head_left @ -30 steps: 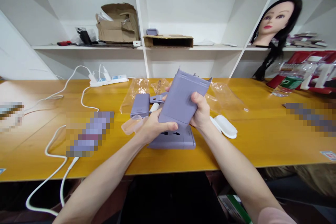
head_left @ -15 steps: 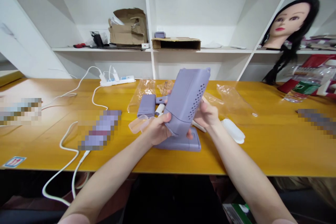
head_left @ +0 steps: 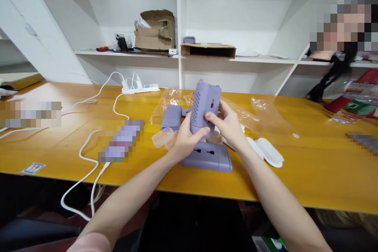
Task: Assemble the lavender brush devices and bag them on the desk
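A purple plastic case (head_left: 203,96) with rows of small holes along one side is held upright, slightly tilted, between both hands above the table. My left hand (head_left: 186,141) grips its lower left, thumb across the front. My right hand (head_left: 228,124) holds its right side, the thumb pressed on the front face below a dark keyhole-shaped slot. Just under the hands lies a flat purple case (head_left: 218,159) with two similar slots. Behind my left hand stand a smaller purple box (head_left: 172,116) and a clear plastic cup (head_left: 162,137) on its side.
White oval pieces (head_left: 270,152) lie to the right, with clear plastic bags (head_left: 265,114) behind them. A phone (head_left: 122,139) on a white cable lies left. A power strip (head_left: 144,88) sits along the back, below shelves holding cardboard boxes (head_left: 156,33). A bottle (head_left: 358,106) stands far right.
Both hands have turned the purple case, so its holes now face left and a slotted face shows. It sits slightly lower, and the right thumb has come onto its front. The view has shifted left.
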{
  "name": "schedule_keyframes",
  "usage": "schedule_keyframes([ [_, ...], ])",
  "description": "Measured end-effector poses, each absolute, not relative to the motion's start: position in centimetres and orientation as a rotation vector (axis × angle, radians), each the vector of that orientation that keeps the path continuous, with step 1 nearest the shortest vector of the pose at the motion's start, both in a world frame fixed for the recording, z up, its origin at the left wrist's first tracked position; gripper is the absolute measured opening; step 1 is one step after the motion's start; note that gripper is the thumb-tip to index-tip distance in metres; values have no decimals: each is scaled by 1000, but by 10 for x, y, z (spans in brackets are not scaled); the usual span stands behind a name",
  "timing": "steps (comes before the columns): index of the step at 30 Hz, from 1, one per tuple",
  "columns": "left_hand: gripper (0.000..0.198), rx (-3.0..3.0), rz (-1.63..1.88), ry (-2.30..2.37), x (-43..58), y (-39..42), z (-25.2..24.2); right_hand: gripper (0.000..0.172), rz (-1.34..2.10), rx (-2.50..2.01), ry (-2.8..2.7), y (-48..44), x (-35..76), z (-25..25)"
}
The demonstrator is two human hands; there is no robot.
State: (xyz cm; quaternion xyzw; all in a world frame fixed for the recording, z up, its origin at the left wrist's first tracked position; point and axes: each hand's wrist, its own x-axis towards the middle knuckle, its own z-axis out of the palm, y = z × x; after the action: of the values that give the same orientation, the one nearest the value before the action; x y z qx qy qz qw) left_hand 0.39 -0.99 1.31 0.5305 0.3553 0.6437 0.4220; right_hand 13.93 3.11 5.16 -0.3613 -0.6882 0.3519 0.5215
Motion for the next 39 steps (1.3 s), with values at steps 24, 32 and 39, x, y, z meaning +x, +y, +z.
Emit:
schedule_keyframes([
  [24, 26, 552, 1589, 737, -16, 15, 9, 29, -7, -2288, -2074, 34, 243, 61],
  [32, 30, 457, 1628, 634, -13, 14, 12, 41, 61, -2352, -2278, 3, 223, 29],
  [39, 49, 497, 1506, 491, -16, 12, 13, 39, 24, -2389, -2222, 12, 231, 21],
])
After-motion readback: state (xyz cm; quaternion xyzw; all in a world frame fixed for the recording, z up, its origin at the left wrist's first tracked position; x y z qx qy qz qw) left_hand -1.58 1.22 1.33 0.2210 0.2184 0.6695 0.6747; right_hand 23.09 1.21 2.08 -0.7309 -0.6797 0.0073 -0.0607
